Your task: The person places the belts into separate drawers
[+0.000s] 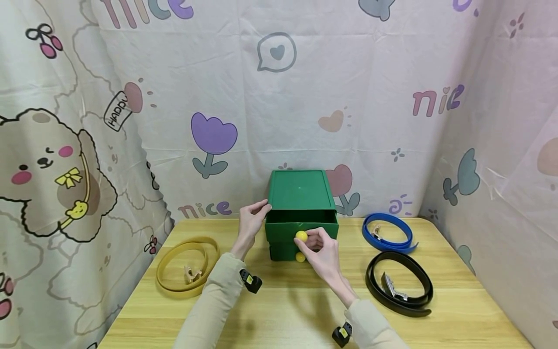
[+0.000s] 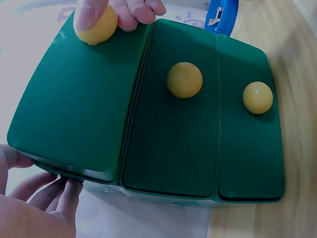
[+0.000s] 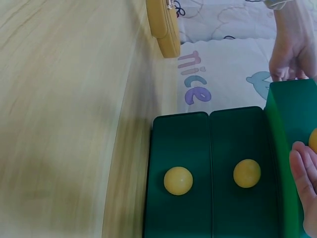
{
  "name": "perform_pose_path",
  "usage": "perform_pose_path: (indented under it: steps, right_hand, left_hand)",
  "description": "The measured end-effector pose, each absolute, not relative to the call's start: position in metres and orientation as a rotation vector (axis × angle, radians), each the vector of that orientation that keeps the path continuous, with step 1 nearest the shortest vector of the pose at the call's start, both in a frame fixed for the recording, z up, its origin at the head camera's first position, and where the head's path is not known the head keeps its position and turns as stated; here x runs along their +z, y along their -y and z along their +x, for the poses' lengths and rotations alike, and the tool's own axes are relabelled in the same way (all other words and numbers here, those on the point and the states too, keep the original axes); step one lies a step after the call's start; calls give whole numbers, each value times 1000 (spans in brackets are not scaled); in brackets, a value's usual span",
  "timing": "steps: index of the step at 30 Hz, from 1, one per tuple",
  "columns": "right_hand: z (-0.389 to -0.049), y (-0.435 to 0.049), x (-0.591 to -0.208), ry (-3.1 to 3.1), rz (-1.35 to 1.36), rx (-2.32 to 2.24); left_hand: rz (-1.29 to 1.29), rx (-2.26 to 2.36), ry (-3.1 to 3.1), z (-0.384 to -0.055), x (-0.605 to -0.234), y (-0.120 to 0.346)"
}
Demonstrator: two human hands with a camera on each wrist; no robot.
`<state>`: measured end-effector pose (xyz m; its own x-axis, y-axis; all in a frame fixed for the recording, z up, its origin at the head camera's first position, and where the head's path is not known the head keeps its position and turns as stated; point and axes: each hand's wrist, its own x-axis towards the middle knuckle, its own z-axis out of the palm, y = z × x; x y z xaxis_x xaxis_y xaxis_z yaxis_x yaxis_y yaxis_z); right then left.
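A green drawer box [image 1: 298,189] with three stacked drawers stands near the back of the table. Its top drawer [image 1: 279,231] is pulled partly out, and a dark gap shows behind the drawer front. With thumb and fingers my right hand [image 1: 323,253] pinches the round yellow knob [image 1: 301,236] of that drawer. My left hand [image 1: 250,224] grips the box at its upper left front corner, fingers bent against the side. In the left wrist view the middle knob [image 2: 184,80] and bottom knob [image 2: 257,97] sit on drawers that are closed.
A coiled yellow belt [image 1: 180,293] lies on the left of the wooden table [image 1: 279,310]. To the right are a coiled blue belt [image 1: 366,233] and, nearer, a coiled black belt [image 1: 411,310]. A printed cloth [image 1: 279,111] hangs right behind the box.
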<state>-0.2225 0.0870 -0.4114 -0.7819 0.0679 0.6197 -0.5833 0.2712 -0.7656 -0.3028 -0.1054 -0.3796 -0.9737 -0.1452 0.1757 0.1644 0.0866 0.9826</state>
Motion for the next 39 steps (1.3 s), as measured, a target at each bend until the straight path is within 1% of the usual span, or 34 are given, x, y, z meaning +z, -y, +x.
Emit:
perform_pose_path:
  steps: [9, 19, 30, 39]
  right_hand:
    - [-219, -89, -413, 2008, 469, 1542]
    - [-214, -91, -413, 1967, 542, 1513]
    - [-229, -98, -442, 1954, 606, 1461]
    - [-226, -101, -443, 1929, 663, 1457]
  left_hand:
    - [-20, -1981, 2134, -304, -380, 106]
    - [-31, -1980, 2144, -305, -381, 107]
    - [-23, -1974, 2133, -303, -380, 106]
    - [-34, -1981, 2129, -305, -382, 107]
